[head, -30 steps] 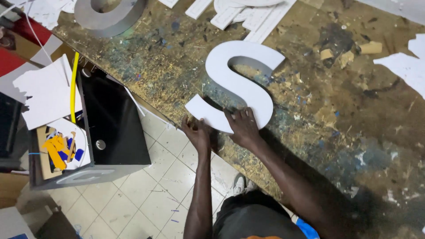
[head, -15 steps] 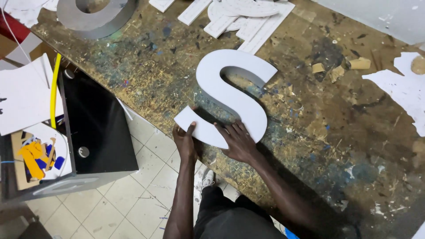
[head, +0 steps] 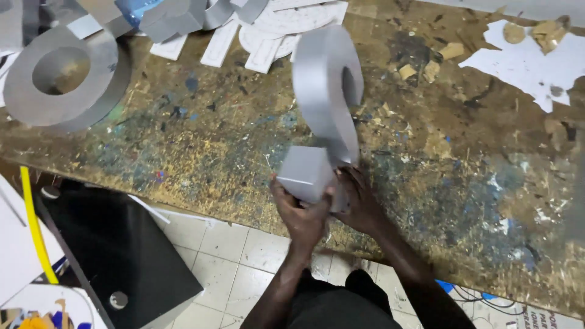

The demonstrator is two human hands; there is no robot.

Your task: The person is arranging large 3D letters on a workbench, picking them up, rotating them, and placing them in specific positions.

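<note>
S-shaped letter [head: 326,103] now tipped up on edge, grey side wall facing us, no longer flat white-face-up | we clamp its lower end: left hand [head: 298,210] fingers wrapped under, right hand [head: 359,204] gripping beside | above paint-stained workbench [head: 201,146] near front edge | flip is mid-way

The scene was evenly, moderately lit from overhead, with no harsh glare. The raised grey letter [head: 326,97] was smeared by motion blur, as were both hands beneath it. The paint-flecked tabletop [head: 201,140] stayed fairly sharp, and soft shadows lay under the arms and along its near edge.
</note>
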